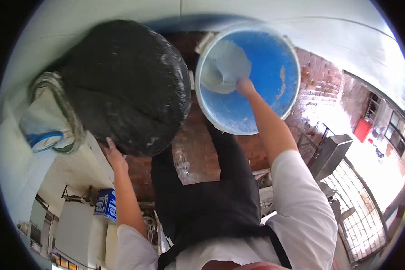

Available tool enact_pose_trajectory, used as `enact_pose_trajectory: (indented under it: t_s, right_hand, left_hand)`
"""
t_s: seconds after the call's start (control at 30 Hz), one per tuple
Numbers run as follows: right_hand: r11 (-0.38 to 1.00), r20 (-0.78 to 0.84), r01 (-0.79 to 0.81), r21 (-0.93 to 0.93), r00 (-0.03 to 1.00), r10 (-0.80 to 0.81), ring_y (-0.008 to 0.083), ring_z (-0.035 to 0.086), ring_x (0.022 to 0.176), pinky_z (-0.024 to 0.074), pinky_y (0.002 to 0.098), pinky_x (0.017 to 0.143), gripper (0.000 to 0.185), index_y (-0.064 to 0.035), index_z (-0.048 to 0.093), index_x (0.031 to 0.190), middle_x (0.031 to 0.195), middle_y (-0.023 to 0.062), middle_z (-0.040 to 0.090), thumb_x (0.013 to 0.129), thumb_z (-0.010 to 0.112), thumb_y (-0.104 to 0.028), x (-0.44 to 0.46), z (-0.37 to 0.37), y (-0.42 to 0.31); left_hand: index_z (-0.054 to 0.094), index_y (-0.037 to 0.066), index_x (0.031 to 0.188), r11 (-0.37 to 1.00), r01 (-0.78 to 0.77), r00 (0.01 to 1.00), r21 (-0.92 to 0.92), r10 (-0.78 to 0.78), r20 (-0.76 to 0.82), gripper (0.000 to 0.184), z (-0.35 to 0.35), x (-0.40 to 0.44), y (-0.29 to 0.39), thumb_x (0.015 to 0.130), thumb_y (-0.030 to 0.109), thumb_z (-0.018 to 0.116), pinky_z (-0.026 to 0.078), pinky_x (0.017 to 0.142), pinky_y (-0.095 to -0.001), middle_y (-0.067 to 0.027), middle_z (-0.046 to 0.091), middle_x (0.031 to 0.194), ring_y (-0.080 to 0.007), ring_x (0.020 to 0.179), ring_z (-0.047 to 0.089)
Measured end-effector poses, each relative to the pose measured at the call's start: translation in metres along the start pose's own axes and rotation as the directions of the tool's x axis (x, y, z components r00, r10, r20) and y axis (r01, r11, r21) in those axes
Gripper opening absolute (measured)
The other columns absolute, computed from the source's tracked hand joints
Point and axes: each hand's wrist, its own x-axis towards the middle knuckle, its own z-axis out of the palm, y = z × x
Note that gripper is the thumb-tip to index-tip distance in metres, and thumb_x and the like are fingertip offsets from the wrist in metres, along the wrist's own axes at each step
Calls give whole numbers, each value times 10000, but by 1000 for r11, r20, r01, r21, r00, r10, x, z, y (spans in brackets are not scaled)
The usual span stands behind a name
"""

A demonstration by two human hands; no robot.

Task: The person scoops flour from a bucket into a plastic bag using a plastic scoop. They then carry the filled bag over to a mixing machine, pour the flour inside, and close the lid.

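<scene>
Right grip (244,86), closure and hold unclear, inside blue bucket (267,67), beside whitish contents (231,58).

Two bare hands show: one right hand (245,86) at upper centre and one left hand (116,157) left of centre. The upper half of the frame has one blue tub (267,67) and one large black bundle (126,90); the far left, one whitish bag (42,119); the lower left, one blue box (105,203); the right edge, one red object (362,129).
</scene>
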Motion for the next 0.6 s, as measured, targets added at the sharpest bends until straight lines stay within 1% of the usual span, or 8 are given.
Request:
enact_pose_trajectory:
  t_s: [0.13, 0.17, 0.23, 0.33, 0.37, 0.47, 0.5, 0.6]
  right_hand:
    - [963, 382, -89, -255, 906, 184, 344, 618, 1148, 497, 416, 967, 344, -66, 673, 1157, 1199, 183, 661, 830, 580, -119, 61, 70, 24]
    - [943, 392, 0, -334, 909, 139, 333, 622, 1147, 496, 427, 968, 412, -59, 620, 1229, 1209, 163, 662, 828, 606, -152, 69, 91, 26]
    - [955, 373, 39, -295, 925, 78, 337, 629, 1129, 496, 430, 967, 467, -31, 573, 1263, 1197, 161, 666, 825, 630, -181, 71, 126, 28]
    - [978, 466, 100, -182, 885, -4, 337, 590, 1184, 477, 460, 985, 516, 8, 518, 1296, 1257, 190, 618, 856, 613, -245, 63, 145, 19]
    - [984, 504, 111, -141, 863, -26, 336, 569, 1215, 467, 474, 995, 528, 20, 502, 1303, 1290, 205, 594, 872, 599, -270, 60, 139, 16]
    - [992, 330, 106, 69, 936, -123, 357, 617, 1129, 497, 468, 932, 482, 27, 503, 1287, 1169, 239, 644, 900, 574, -252, 41, 119, 5]
    - [994, 285, 106, 39, 952, -112, 359, 634, 1091, 504, 468, 911, 449, 24, 516, 1264, 1127, 238, 657, 906, 564, -243, 32, 92, -10]
    - [993, 168, 104, -51, 981, -94, 374, 672, 979, 524, 472, 842, 375, 12, 540, 1200, 1021, 230, 689, 931, 539, -249, -6, -9, -49]
  left_hand:
    - [318, 40, 1496, 995, -92, 995, -44, 90, -48, 766, 7, -13, -6, 955, 525, 562, 361, 1065, -561, -157, 363, 1528, -339, 1346, 415]
    - [341, 33, 1483, 989, -123, 992, -77, 122, -20, 726, 2, -7, -13, 962, 487, 563, 369, 1068, -537, -153, 382, 1515, -332, 1330, 435]
    - [387, 18, 1459, 974, -179, 982, -142, 185, 32, 647, -10, 2, -20, 978, 412, 565, 385, 1075, -488, -144, 422, 1490, -318, 1299, 475]
    - [459, -8, 1403, 964, -187, 980, -192, 169, -105, 546, -3, -17, -18, 985, 332, 551, 406, 1063, -427, -136, 487, 1434, -297, 1258, 509]
    - [499, -29, 1352, 910, -123, 992, -395, 104, -69, 496, 9, -35, -10, 971, 284, 553, 415, 1053, -448, -142, 510, 1403, -293, 1240, 515]
    - [521, -33, 1315, 874, -85, 996, -478, 87, -19, 475, 7, -68, 10, 951, 268, 573, 426, 1042, -458, -148, 532, 1371, -294, 1221, 525]
    - [528, -34, 1299, 871, -74, 992, -486, 115, 55, 473, -7, -65, 9, 926, 250, 593, 423, 1048, -472, -154, 545, 1352, -309, 1224, 524]
    - [527, -55, 1288, 879, -100, 986, -467, 150, 72, 478, -25, -88, 13, 915, 234, 597, 424, 1053, -480, -154, 556, 1340, -321, 1221, 529]
